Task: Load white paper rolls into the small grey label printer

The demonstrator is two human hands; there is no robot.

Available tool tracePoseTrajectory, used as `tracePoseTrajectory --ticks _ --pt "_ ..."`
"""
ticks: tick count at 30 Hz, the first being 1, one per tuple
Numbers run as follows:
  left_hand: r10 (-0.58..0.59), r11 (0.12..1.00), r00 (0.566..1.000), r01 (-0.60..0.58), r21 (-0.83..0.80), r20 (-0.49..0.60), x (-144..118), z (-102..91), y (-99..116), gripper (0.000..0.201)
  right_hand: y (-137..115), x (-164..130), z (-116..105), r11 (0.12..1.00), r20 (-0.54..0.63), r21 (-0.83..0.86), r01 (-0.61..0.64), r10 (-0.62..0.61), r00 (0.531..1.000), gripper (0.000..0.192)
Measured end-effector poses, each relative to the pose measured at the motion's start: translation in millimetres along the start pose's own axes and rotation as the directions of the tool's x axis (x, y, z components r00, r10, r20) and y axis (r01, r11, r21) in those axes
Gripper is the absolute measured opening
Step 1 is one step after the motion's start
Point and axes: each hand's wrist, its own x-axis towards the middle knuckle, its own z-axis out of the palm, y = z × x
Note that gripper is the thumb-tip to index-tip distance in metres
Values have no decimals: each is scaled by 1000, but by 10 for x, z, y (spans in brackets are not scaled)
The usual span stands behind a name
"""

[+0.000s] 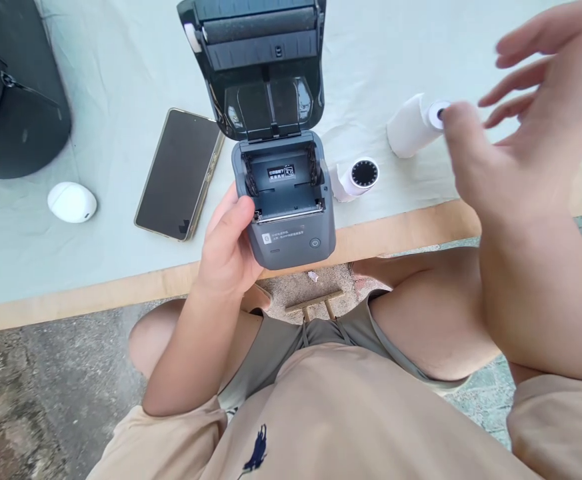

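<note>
A dark grey label printer [293,240] stands near the table's front edge with its hinged lid [265,73] swung up and its paper bay showing no roll inside. My left hand [231,243] grips the printer's left side, thumb on the front rim of the bay. My right hand [525,127], slightly blurred, is raised at the right with its fingers apart and nothing visible in it. Its thumb overlaps the end of a white paper roll [411,130] in the view; whether they touch I cannot tell. Between that roll and the printer lies a smaller white roll [351,183] with a black toothed core.
Left of the printer a smartphone [175,173] lies face up on the pale tablecloth [121,60]. A white oval case [72,203] sits farther left, below a black zippered bag [15,93]. The wooden table edge [401,227] runs just above my knees.
</note>
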Motion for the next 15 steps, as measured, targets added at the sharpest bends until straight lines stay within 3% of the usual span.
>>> tracePoseTrajectory --ticks 3,6,9,12,15 --pt "13 999 1000 -12 38 -7 7 -2 -3 27 188 49 140 986 186 -81 -149 162 969 55" --pt "26 996 1000 -24 84 -16 18 -8 -8 26 295 54 266 975 229 -75 -209 220 948 53" --pt "29 992 999 -25 124 -31 18 -19 -11 25 354 55 297 949 189 234 -214 171 967 57" --pt "25 991 999 -20 135 -34 9 -29 -14 28 439 103 254 760 241 571 -311 208 948 63" --pt "26 992 999 -22 120 -31 2 -32 -17 30 495 178 192 595 440 641 -485 232 867 42"
